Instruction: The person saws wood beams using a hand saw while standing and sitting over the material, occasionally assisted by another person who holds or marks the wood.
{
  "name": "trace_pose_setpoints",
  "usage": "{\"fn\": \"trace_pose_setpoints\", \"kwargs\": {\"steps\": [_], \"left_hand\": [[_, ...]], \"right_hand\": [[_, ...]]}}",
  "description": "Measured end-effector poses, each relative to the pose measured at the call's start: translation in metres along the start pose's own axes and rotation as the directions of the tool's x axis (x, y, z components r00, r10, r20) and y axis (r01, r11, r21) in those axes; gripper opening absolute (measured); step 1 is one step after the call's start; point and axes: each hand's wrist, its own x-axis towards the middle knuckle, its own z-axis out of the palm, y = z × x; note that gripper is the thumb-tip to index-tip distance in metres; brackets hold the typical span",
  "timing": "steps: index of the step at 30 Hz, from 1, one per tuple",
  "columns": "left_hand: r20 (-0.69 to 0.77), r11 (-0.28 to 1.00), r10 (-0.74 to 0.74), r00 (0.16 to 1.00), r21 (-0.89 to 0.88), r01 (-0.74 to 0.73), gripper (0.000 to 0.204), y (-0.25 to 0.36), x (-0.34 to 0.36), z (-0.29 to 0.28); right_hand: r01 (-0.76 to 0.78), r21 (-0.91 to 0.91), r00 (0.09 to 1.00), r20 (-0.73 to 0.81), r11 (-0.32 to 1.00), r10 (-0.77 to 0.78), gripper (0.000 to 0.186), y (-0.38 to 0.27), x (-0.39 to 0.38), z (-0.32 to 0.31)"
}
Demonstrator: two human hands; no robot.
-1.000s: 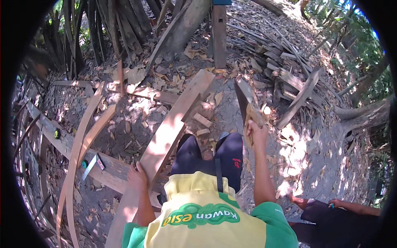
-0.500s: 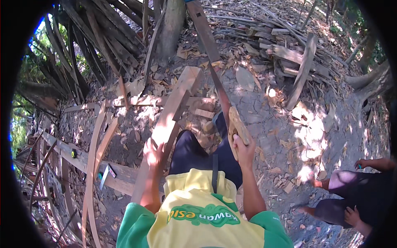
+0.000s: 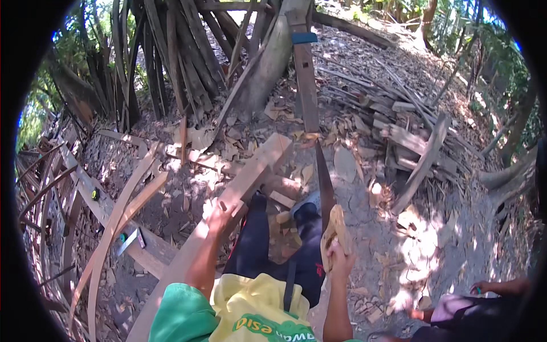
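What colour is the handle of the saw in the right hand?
The saw's handle is light yellowish tan; the head view shows it best.

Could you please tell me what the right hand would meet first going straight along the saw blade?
Beyond the saw it holds, the right hand would probably meet the blue-banded wooden post first, though depth is unclear.

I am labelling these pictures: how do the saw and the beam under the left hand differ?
The saw has a dark, tapering blade; the beam is thick, brown timber. The right hand grips the saw by its pale handle; the left hand rests on the beam. The beam looks longer than the saw. Both contain wood: the saw in its handle.
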Motion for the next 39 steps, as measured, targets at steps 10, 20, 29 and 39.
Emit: {"fn": "trace_pose_setpoints", "kwargs": {"steps": [10,20,29,39], "left_hand": [[-0.050,0.980,-0.059,0.997,-0.195,0.048,0.114,0.086,0.112,0.025],[-0.052,0.979,-0.077,0.996,-0.194,0.066,0.107,0.091,0.155,0.056],[-0.196,0.993,-0.038,0.980,-0.115,0.015,0.106,0.084,0.161,0.063],[-0.030,0.924,-0.166,0.986,-0.355,0.145,0.085,0.084,0.203,0.062]], "right_hand": [[-0.119,-0.071,0.991,0.058,0.990,0.123,0.012,0.004,0.070,0.095],[0.041,-0.227,0.969,0.246,0.973,0.016,0.041,0.082,0.160,0.123],[-0.118,-0.353,0.967,0.169,0.928,0.188,0.037,0.068,0.163,0.142],[0.000,-0.289,0.971,0.230,0.957,0.070,0.046,0.055,0.175,0.166]]}}
